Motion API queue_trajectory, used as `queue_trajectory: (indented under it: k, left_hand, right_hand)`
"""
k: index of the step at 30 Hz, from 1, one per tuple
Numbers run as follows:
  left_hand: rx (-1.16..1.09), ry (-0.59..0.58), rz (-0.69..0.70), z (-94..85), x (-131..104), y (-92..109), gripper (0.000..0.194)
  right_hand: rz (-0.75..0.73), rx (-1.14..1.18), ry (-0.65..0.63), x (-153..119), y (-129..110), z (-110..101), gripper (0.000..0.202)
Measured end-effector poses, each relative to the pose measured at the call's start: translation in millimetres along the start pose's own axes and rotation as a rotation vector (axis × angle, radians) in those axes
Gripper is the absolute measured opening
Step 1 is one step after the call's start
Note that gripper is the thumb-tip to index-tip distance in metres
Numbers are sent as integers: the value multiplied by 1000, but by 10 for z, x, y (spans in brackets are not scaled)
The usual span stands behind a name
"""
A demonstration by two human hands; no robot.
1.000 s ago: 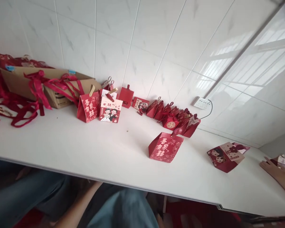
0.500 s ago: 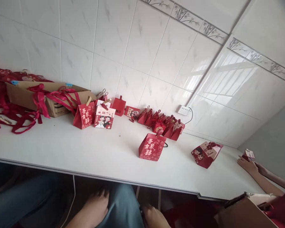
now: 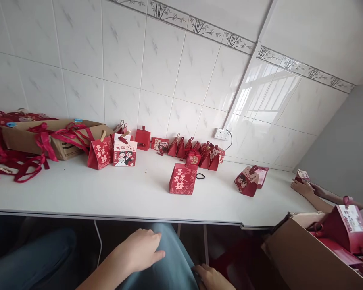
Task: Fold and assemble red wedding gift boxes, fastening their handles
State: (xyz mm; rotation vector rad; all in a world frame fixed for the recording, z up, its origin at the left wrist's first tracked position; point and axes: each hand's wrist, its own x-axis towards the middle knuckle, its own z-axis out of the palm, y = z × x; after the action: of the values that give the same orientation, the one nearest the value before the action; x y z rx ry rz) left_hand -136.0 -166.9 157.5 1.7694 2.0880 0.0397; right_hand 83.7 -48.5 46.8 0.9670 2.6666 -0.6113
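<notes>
My left hand [image 3: 142,249] rests on the blue-clad leg [image 3: 166,257] below the table's front edge, thumb held apart from the fingers, nothing in it. To the right, my right hand [image 3: 210,277] lies beside the same leg at the bottom of the picture, its fingers partly cut off from sight. Above both, a red gift box with white characters [image 3: 183,179] stands on the white table [image 3: 115,197], a black band [image 3: 201,176] beside it. A tilted red box [image 3: 247,181] sits farther right, touching neither hand.
A cardboard box with red ribbons [image 3: 63,148] stands at the left. Small red boxes [image 3: 196,149] line the wall under a socket [image 3: 222,134]. Another person's hands [image 3: 302,187] hold a small box at the right, behind an open carton [image 3: 308,249].
My left hand has risen and moved right over the leg. My right hand has shifted slightly right. The camera view has turned, so the tabletop items appear shifted left.
</notes>
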Motion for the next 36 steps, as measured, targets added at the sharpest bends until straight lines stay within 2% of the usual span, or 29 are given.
queue_trajectory:
  k: [3, 6, 8, 10, 13, 16, 18, 20, 23, 25, 28, 31, 33, 36]
  left_hand:
    - [-5, 11, 17, -19, -1, 69, 37]
    - [-65, 90, 94, -120, 12, 147, 36]
    - [-116, 154, 168, -233, 31, 195, 35]
    - [-153, 235, 233, -360, 69, 227, 33]
    - [-212, 450, 306, -527, 190, 216, 27]
    - [-266, 702, 377, -629, 428, 137, 23]
    - [-261, 856, 407, -664, 668, 61, 22]
    - [-225, 990, 415, -690, 968, -26, 23]
    - [-224, 1099, 437, -745, 1470, -166, 18]
    - [-337, 1140, 424, -791, 1773, -242, 18]
    - [-565, 1084, 357, -835, 2074, -290, 29]
    - [-701, 987, 341, -809, 2162, -260, 18]
    - [-740, 1013, 349, -765, 2145, -220, 14]
    - [-710, 1084, 411, -705, 2105, -175, 14]
  right_hand:
    - [12, -33, -63, -136, -78, -163, 48]
    - [-116, 70, -18, -306, -186, -451, 39]
    - [-269, 184, 76, -356, -234, -697, 31]
    - [-432, 284, 243, -289, -241, -966, 25]
    - [-634, 337, 605, 73, -175, -1376, 21]
    - [-721, 292, 1010, 628, -89, -1727, 15]
    - [-734, 271, 1131, 988, -65, -1905, 13]
    - [-775, 249, 1145, 1277, -74, -2036, 13]
    - [-880, 182, 1097, 1568, -102, -2165, 18]
    - [-903, 109, 1118, 1698, -92, -2215, 21]
    - [-857, 104, 1195, 1853, -24, -2215, 22]
    - [-873, 273, 1156, 1956, 36, -2100, 17]
    - [-870, 375, 1143, 1969, 45, -1993, 15]
    - [-833, 415, 1204, 1914, 31, -1882, 13]
